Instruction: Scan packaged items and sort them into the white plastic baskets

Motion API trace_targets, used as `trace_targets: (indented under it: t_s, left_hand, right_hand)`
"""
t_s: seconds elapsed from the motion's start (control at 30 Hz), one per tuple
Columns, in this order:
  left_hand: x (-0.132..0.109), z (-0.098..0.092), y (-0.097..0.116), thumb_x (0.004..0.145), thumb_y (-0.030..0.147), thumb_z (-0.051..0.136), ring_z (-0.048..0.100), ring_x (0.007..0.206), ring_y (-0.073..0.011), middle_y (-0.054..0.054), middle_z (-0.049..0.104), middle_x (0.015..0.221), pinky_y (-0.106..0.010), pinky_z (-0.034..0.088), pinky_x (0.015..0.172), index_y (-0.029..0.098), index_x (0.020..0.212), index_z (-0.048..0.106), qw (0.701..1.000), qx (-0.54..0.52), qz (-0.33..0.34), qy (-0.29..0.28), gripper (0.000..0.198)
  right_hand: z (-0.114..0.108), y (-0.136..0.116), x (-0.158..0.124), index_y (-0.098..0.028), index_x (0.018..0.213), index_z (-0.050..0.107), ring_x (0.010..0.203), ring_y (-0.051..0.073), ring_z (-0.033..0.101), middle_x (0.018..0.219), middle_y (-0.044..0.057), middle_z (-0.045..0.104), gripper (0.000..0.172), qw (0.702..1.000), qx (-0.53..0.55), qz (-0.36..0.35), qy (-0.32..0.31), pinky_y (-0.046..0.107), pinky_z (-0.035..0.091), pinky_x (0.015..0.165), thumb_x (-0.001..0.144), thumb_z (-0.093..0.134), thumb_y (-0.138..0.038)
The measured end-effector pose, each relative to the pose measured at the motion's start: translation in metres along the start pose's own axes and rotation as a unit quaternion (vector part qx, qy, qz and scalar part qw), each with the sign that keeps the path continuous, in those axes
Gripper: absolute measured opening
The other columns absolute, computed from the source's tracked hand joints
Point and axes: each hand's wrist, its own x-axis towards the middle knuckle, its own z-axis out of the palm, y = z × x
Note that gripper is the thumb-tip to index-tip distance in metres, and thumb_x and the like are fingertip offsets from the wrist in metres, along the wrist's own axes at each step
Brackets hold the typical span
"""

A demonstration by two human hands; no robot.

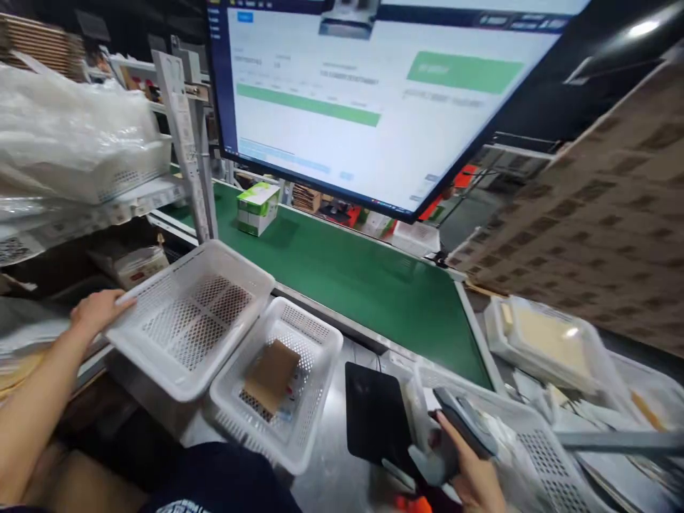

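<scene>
packing station: a green conveyor belt [363, 278] runs below a large monitor [374, 92]; all positions are relative to the belt. just beside its near edge, the left hand [99, 311] grips the rim of an empty white basket [187, 320], lifted and tilted. beside it, a second basket [278, 385] holds a brown carton [271, 374], not yet removed. toward the near right, the right hand [473, 474] is closed around a scanner [462, 424]. a green-white box [258, 206] rides the belt's far end.

No legible text anywhere. Blurred lines and green bars on the large monitor [374, 92], faint print on the green-and-white box [258, 206] on the conveyor belt [368, 278], all too smeared to read.
</scene>
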Motion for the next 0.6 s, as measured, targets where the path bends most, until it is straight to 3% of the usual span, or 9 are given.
trace_targets:
  t_s: [0.1,0.2,0.3,0.37,0.43,0.6]
  left_hand:
    - [-0.017,-0.035,0.012,0.099,0.062,0.058,0.067,0.108,-0.0218,-0.003,0.077,0.104,-0.038,0.053,0.105,0.02,0.138,0.078,0.997,-0.029,0.033,0.071,0.06]
    - [-0.067,-0.071,0.034,0.103,0.063,0.056,0.068,0.107,-0.0229,-0.003,0.076,0.102,-0.042,0.052,0.109,0.02,0.141,0.076,0.985,-0.027,0.037,0.164,0.061]
    - [-0.121,-0.084,0.058,0.106,0.056,0.05,0.072,0.104,-0.0268,-0.005,0.079,0.104,-0.042,0.054,0.106,0.018,0.141,0.075,0.975,-0.04,0.084,0.202,0.057]
    - [-0.146,-0.072,0.076,0.105,0.048,0.051,0.075,0.104,-0.0289,-0.007,0.081,0.113,-0.037,0.055,0.1,0.019,0.14,0.075,0.972,-0.072,0.146,0.168,0.052]
    - [-0.164,-0.043,0.097,0.104,0.04,0.054,0.077,0.107,-0.03,-0.007,0.082,0.122,-0.033,0.055,0.094,0.02,0.14,0.075,0.965,-0.112,0.206,0.116,0.046]
    - [-0.194,0.064,0.149,0.11,0.03,0.047,0.08,0.109,-0.0333,-0.013,0.082,0.122,-0.038,0.058,0.092,0.02,0.145,0.071,0.962,-0.14,0.236,-0.014,0.043]
  right_hand:
    - [0.013,0.031,-0.019,-0.021,0.071,0.071,0.053,0.019,0.056,0.06,0.003,0.063,0.054,0.996,0.006,0.063,-0.056,0.031,0.05,0.046,0.034,0.101,-0.048]
    - [0.014,0.05,-0.031,-0.019,0.068,0.073,0.059,0.019,0.058,0.062,0.006,0.064,0.052,0.99,-0.065,0.028,-0.121,0.031,0.053,0.054,0.043,0.102,-0.054]
    - [0.015,0.065,-0.038,-0.021,0.079,0.076,0.065,0.022,0.062,0.068,0.005,0.067,0.052,0.985,-0.117,-0.013,-0.127,0.033,0.055,0.058,0.05,0.1,-0.057]
    - [0.017,0.074,-0.042,-0.023,0.083,0.076,0.065,0.023,0.062,0.069,0.005,0.067,0.053,0.984,-0.139,-0.046,-0.102,0.035,0.055,0.056,0.053,0.098,-0.061]
    - [0.022,0.079,-0.045,-0.024,0.086,0.076,0.064,0.023,0.061,0.07,0.005,0.067,0.054,0.984,-0.138,-0.072,-0.085,0.035,0.054,0.055,0.055,0.095,-0.063]
    - [0.026,0.08,-0.046,-0.023,0.091,0.076,0.065,0.022,0.062,0.071,0.003,0.067,0.055,0.986,-0.116,-0.064,-0.098,0.034,0.056,0.058,0.055,0.096,-0.061]
